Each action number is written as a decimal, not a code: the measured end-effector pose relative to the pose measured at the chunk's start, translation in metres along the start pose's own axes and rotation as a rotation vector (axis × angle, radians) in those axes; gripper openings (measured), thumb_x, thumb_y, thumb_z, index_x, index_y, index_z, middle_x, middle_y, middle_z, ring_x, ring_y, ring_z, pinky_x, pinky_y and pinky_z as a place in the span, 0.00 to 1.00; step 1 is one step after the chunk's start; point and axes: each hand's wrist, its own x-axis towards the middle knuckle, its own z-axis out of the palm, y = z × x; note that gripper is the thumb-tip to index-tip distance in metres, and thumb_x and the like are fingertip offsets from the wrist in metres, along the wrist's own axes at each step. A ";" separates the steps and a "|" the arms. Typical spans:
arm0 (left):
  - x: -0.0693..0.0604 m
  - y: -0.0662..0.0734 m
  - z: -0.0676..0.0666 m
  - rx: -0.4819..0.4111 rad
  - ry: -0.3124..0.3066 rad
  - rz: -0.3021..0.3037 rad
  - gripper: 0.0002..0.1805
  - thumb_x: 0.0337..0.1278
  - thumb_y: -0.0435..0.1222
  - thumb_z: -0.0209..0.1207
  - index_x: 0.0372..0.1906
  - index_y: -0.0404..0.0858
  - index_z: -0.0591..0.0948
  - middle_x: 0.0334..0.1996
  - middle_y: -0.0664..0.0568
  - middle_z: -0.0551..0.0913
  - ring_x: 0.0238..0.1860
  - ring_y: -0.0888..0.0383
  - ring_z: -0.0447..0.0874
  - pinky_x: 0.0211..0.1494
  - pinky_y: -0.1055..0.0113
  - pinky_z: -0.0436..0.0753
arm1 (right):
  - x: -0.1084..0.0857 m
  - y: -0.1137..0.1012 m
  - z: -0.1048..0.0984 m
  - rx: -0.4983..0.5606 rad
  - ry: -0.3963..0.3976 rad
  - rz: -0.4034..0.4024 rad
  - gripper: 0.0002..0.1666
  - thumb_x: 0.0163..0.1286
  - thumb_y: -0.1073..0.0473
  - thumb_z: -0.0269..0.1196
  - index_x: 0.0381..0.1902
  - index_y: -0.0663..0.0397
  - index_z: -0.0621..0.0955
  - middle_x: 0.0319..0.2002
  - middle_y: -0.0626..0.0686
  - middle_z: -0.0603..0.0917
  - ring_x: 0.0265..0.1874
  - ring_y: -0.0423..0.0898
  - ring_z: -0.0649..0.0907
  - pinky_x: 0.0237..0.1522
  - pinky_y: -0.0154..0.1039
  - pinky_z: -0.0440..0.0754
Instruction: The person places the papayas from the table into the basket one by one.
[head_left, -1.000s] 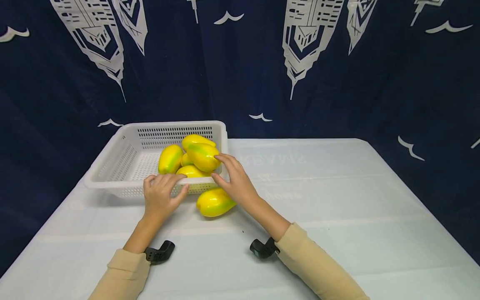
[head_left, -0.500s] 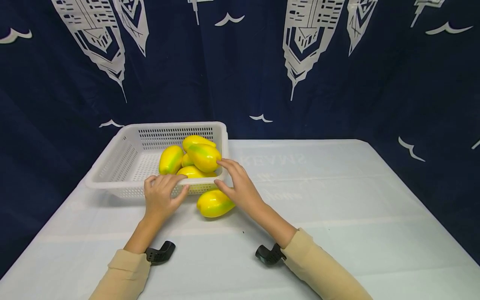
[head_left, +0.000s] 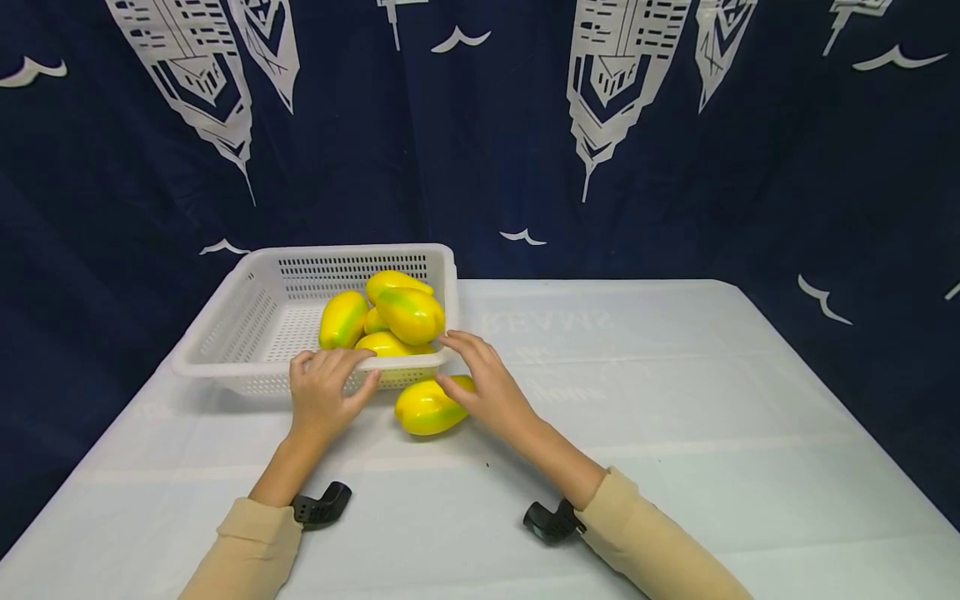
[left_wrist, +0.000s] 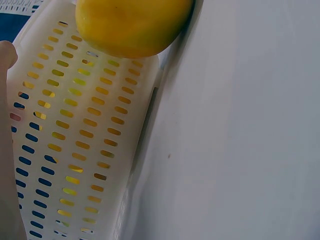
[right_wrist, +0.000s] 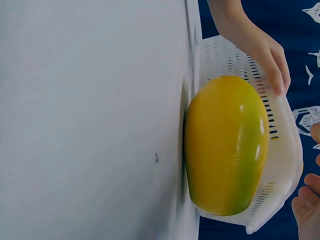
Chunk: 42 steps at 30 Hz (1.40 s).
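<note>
A white plastic basket (head_left: 243, 369) stands at the left of the table. Several yellow-green fruits, shaped like mangoes or papayas, lie heaped in its right side, one fruit (head_left: 408, 315) on top. My left hand (head_left: 318, 396) holds the near rim, fingers curled over it; the right wrist view shows that left hand (right_wrist: 255, 42) too. Another such fruit (head_left: 426, 410) lies on the table against the front wall, large in the right wrist view. My right hand (head_left: 491, 392), fingers spread and slightly bent, hovers by the basket's near right corner, partly over that fruit, holding nothing.
A white cloth (head_left: 675, 400) covers the table. Behind it hangs a dark blue curtain (head_left: 510, 150) with white prints. Each wrist wears a black camera (head_left: 553, 522).
My right hand has drawn back from the top fruit, moving right and toward me past the basket's corner. My left hand stays on the rim, and the fruits lie still.
</note>
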 end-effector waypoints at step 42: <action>-0.001 -0.001 0.000 0.003 0.002 -0.001 0.20 0.54 0.52 0.48 0.34 0.41 0.82 0.27 0.48 0.83 0.29 0.49 0.77 0.44 0.51 0.63 | -0.021 0.016 0.007 0.066 -0.056 0.062 0.21 0.63 0.55 0.59 0.55 0.47 0.74 0.62 0.52 0.67 0.63 0.51 0.67 0.62 0.51 0.66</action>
